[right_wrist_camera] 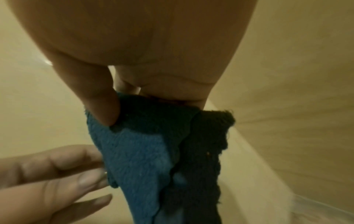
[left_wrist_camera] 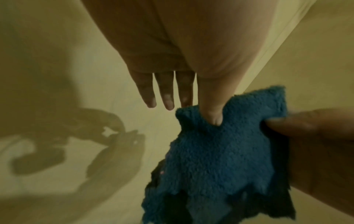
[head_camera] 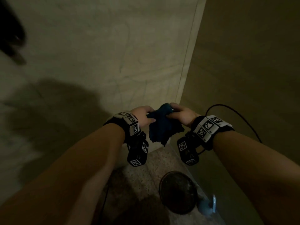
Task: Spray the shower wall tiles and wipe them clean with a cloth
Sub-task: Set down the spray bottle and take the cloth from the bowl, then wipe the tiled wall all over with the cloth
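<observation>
A ragged blue cloth [head_camera: 162,129] hangs between both hands in front of the beige tiled shower wall [head_camera: 113,54], near its corner. My left hand [head_camera: 150,118] pinches the cloth's left top edge; in the left wrist view the thumb presses into the cloth [left_wrist_camera: 220,151] while three fingers [left_wrist_camera: 168,97] stay straight. My right hand [head_camera: 170,111] grips the cloth's right top corner, thumb in front and fingers behind the cloth [right_wrist_camera: 145,145]. No spray bottle is clearly visible.
The side wall [head_camera: 243,62] meets the tiled wall at the right. Below lies a speckled floor [head_camera: 146,176] with a dark round object [head_camera: 178,192] and a blurry pale blue thing [head_camera: 208,205]. A dark fixture [head_camera: 11,30] juts in at top left.
</observation>
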A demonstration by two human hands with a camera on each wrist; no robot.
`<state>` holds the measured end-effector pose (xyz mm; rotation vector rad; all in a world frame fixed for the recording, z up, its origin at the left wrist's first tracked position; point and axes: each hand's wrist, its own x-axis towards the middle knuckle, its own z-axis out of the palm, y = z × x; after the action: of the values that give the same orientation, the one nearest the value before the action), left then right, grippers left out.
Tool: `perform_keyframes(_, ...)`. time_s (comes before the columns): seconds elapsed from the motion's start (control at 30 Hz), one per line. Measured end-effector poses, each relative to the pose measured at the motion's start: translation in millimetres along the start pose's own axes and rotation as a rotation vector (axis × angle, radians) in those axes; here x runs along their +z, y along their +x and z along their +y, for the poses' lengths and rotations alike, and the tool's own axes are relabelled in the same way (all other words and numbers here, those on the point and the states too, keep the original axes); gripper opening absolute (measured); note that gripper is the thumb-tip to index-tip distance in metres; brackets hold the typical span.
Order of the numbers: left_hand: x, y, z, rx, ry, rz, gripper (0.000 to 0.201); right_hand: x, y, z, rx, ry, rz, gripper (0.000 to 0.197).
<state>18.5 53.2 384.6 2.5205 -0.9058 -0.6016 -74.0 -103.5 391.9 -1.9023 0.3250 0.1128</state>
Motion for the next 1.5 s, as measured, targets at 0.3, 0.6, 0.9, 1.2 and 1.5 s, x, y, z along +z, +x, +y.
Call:
perform_keyframes(0.3,-134.8,-93.9,40.5,-0.063,-0.061,0.205,0.029,-12.7,-21.5,-153.9,-0.270,-0.068,-0.140,0.012)
perform_keyframes(0.6,-207.2,-183.3,41.9,-0.197,-0.096,0.356,0.037,19.4,-39.0,-255.6,-0.448,-0.179,-0.360,0.016)
perform_keyframes(0.9,-244.6,-258.0,16.5,-0.238,-0.042,0.440,0.053,84.9,-58.1,-316.6,-0.565,-0.237,-0.431,0.021)
perform_keyframes(1.2,-273.7,-368.0,-74.2,-0.254,0.006,0.471,0.028,209.4,-94.9,-362.6,-0.658,-0.337,-0.419,0.015)
perform_keyframes(1.5,-292.8,-440.9,-167.7,-0.254,-0.225,0.541,0.015,314.8,-115.8,-407.4,-0.658,-0.461,-0.252,0.017)
